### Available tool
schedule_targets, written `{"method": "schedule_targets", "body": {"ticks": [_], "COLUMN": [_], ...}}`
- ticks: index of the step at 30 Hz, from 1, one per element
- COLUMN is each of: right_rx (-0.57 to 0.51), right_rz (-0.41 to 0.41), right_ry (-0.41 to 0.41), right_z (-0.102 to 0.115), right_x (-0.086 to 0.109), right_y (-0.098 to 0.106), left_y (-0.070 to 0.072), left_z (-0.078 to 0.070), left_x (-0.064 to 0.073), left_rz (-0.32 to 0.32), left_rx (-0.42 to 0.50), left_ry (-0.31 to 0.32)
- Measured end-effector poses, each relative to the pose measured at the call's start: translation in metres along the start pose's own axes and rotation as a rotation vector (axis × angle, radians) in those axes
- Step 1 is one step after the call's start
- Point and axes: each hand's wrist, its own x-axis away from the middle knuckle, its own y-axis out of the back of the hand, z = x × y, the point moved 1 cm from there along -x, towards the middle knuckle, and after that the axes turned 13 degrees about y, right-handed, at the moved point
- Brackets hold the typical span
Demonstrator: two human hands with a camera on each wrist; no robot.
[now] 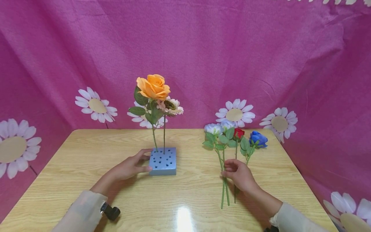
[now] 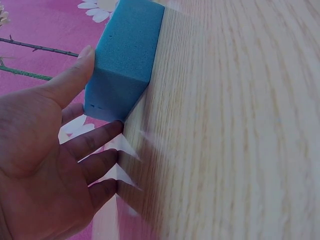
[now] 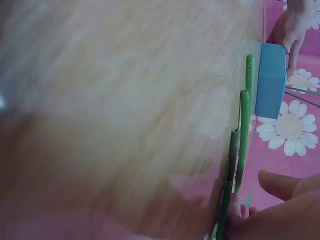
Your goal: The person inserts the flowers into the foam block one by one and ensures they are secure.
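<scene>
My left hand (image 1: 128, 167) holds the left side of a blue foam block (image 1: 163, 172) with holes in its top. In the left wrist view its thumb lies on one edge and the index fingertip at a lower corner; the other fingers stay off the block. An orange rose (image 1: 153, 87) and a pale daisy-like flower (image 1: 175, 108) stand upright in the block. My right hand (image 1: 241, 175) is over the stems of two pale blue-white roses (image 1: 214, 129) lying on the table, fingers at the stems, thumb apart from them in the right wrist view.
A red rose (image 1: 239, 132) and a blue rose (image 1: 259, 139) lie beside the pale roses on the wooden table (image 1: 191, 183). A magenta curtain (image 1: 203, 58) printed with white daisies hangs close behind the table and along both sides.
</scene>
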Motion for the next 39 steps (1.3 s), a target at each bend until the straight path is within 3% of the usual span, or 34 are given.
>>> {"method": "schedule_targets", "body": {"ticks": [9,18,25,32,39], "right_rx": [0.103,0.143,0.144,0.074,0.128], "right_rz": [0.019,0.062,0.081,0.091,0.103], "right_ry": [0.038,0.003,-0.009,-0.034,-0.012], "right_z": [-0.004,-0.002,-0.002,-0.002,0.002], "right_x": [-0.004,-0.007,-0.009,-0.013,-0.016], "right_y": [-0.001,0.001,0.002,0.006,0.012], "left_y": [0.0,0.0,0.001,0.002,0.002], "left_z": [0.0,0.0,0.0,-0.002,-0.003], "left_x": [0.0,0.0,0.0,0.001,0.001], "left_rz": [-0.008,-0.003,0.001,-0.005,0.004], "left_rx": [-0.006,0.003,0.005,-0.005,0.005], "left_ry": [-0.003,-0.004,0.009,0.014,0.017]}}
